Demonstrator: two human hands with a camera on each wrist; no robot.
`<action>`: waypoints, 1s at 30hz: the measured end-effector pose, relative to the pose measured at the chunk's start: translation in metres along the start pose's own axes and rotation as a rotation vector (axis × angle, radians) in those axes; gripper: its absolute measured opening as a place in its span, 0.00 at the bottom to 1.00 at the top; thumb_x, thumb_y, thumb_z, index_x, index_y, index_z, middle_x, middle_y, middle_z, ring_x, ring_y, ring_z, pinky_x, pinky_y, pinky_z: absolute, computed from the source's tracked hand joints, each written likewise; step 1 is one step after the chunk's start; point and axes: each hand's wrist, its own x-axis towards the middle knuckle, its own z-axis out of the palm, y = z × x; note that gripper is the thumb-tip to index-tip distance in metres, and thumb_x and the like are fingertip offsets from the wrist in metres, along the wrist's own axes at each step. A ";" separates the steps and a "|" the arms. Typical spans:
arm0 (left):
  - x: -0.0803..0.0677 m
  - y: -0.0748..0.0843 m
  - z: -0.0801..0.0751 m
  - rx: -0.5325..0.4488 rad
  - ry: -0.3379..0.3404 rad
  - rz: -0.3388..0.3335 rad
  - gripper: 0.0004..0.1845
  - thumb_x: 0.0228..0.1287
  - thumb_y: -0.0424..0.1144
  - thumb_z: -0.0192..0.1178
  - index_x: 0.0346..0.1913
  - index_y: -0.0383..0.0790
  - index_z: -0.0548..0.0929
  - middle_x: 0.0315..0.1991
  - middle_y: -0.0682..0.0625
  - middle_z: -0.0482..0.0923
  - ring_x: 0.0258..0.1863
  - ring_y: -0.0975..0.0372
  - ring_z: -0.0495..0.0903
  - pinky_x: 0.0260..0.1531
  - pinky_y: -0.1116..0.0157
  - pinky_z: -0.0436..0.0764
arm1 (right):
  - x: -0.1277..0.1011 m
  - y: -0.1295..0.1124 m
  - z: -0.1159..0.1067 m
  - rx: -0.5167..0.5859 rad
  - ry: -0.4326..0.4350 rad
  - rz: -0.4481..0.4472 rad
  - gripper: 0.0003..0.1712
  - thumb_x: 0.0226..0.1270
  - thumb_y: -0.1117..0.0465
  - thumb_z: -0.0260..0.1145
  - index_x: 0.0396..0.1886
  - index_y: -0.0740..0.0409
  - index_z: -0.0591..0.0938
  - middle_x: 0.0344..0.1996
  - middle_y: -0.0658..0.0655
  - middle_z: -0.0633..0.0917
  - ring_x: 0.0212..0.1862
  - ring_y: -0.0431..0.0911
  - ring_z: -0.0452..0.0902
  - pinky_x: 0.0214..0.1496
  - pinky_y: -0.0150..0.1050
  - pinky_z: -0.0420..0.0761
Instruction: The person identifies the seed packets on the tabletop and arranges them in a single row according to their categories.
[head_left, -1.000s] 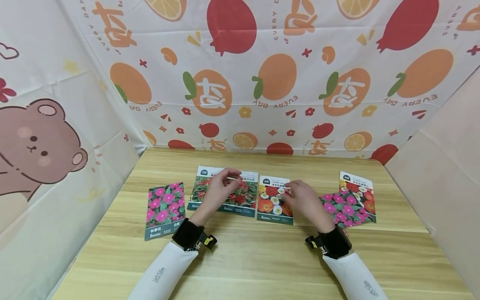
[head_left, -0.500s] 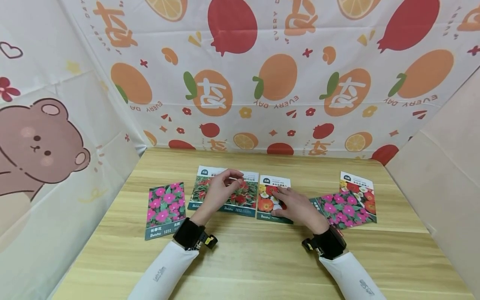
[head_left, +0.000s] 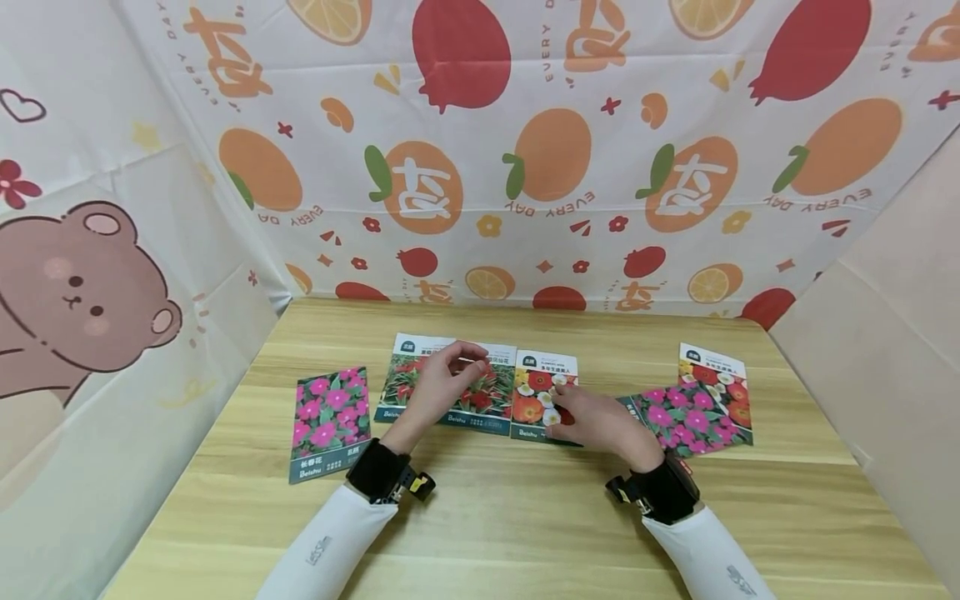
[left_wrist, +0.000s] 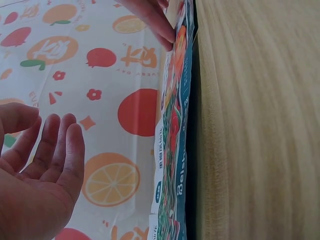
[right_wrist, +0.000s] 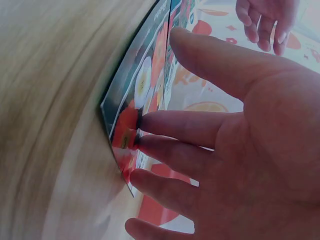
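Your right hand (head_left: pixel 596 421) lies flat, fingers straight, pressing on the poppy seed packet (head_left: pixel 542 393) at the middle of the desk (head_left: pixel 525 517). Your left hand (head_left: pixel 442 379) hovers relaxed and empty above the red-flower seed packet (head_left: pixel 491 392) just beside it. A pink-flower packet (head_left: pixel 330 421) lies to the left; two overlapping packets (head_left: pixel 705 400) lie to the right.

The seed packets (head_left: pixel 542 396) are glossy printed paper or foil. The worktop (head_left: pixel 525 517) is smooth, matt pale wood grain. The backdrop (head_left: pixel 525 167) is soft printed cloth, faintly creased.
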 end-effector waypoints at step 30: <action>0.002 -0.020 -0.003 0.078 0.060 0.033 0.12 0.79 0.41 0.60 0.59 0.49 0.83 0.60 0.47 0.80 0.54 0.56 0.82 0.50 0.56 0.83 | -0.068 0.172 -0.074 0.031 0.562 0.480 0.35 0.83 0.46 0.53 0.39 0.80 0.81 0.31 0.76 0.81 0.36 0.71 0.79 0.35 0.59 0.77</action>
